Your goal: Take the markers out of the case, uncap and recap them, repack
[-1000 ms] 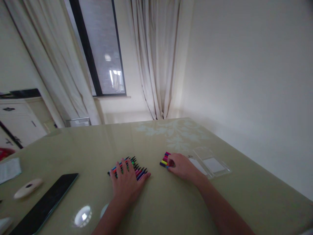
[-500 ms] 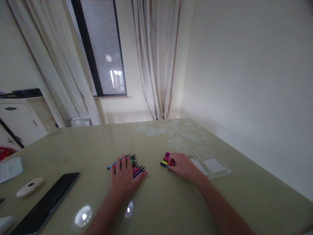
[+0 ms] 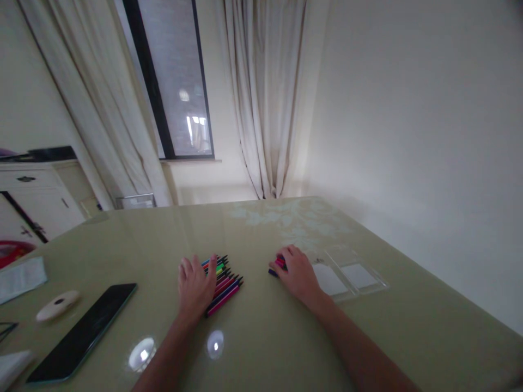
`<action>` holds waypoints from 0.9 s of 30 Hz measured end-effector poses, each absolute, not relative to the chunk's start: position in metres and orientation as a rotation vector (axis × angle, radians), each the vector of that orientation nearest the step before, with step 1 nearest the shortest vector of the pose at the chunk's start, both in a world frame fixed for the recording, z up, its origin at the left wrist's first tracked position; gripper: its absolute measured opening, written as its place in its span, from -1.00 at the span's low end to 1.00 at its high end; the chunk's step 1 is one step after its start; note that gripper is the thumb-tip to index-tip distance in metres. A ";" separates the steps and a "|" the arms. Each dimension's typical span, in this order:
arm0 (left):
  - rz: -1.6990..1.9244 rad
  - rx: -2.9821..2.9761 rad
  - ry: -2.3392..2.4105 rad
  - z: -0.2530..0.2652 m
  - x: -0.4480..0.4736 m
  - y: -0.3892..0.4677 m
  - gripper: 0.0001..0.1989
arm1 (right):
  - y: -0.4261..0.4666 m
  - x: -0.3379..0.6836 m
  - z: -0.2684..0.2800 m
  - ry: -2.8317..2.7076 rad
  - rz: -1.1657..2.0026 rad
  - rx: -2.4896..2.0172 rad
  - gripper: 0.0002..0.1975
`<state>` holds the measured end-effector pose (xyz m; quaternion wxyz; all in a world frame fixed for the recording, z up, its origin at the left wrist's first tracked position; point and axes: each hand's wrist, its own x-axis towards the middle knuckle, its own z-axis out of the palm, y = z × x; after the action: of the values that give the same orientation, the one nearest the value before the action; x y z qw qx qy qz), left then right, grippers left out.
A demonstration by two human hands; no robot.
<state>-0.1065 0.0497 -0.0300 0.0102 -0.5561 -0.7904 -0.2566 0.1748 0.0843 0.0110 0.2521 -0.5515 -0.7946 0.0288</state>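
Several felt-tip pens (image 3: 223,292) with coloured barrels and dark tips lie side by side on the table, tips pointing to the far right. My left hand (image 3: 196,283) rests over their left part, thumb apart from the fingers, and hides some barrels. Across a gap to the right, my right hand (image 3: 298,275) is curled round a small cluster of short coloured pieces that look like pen caps (image 3: 280,263). Only a few pink, red and dark blue ones show past its fingers. Just right of this hand is an opened clear plastic case (image 3: 354,291) with white inserts.
A black tablet or large phone (image 3: 84,335) lies at the left, beside an oval cream-coloured object (image 3: 58,306) and a folded pale sheet (image 3: 22,279). The glossy table (image 3: 261,348) reflects light spots. A wall (image 3: 429,163) borders its right side.
My left hand has shifted left and turned on its side, uncovering more pens, including a pink one in front. My right hand has closed farther over the caps, hiding more of them.
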 end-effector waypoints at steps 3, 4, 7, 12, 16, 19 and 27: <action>-0.892 -1.771 -2.439 -0.032 -0.104 0.055 -0.40 | 0.081 0.165 0.001 -2.158 0.047 -1.521 -0.50; -0.953 -1.726 -2.476 -0.031 -0.102 0.058 -0.34 | 0.080 0.163 -0.002 -2.158 0.041 -1.530 -0.41; -1.132 -1.610 -2.587 -0.028 -0.097 0.064 -0.16 | 0.079 0.157 -0.008 -2.162 0.056 -1.553 -0.21; -1.205 -1.600 -2.622 -0.023 -0.094 0.067 -0.11 | 0.078 0.152 -0.013 -2.179 0.098 -1.597 -0.11; -1.142 -1.584 -2.615 -0.018 -0.091 0.062 -0.14 | 0.081 0.156 -0.010 -2.161 0.093 -1.623 -0.11; -0.888 -1.675 -2.464 -0.016 -0.079 0.050 -0.16 | 0.089 0.175 0.003 -2.076 0.038 -1.689 -0.29; -0.453 -2.064 -2.038 -0.024 -0.032 0.020 -0.18 | 0.109 0.256 0.035 -1.872 0.136 -2.194 -0.72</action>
<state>-0.0322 0.0200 -0.0239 0.1030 -0.6993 -0.6905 -0.1535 0.2558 0.1092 0.0345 0.1271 -0.7537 -0.6431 0.0468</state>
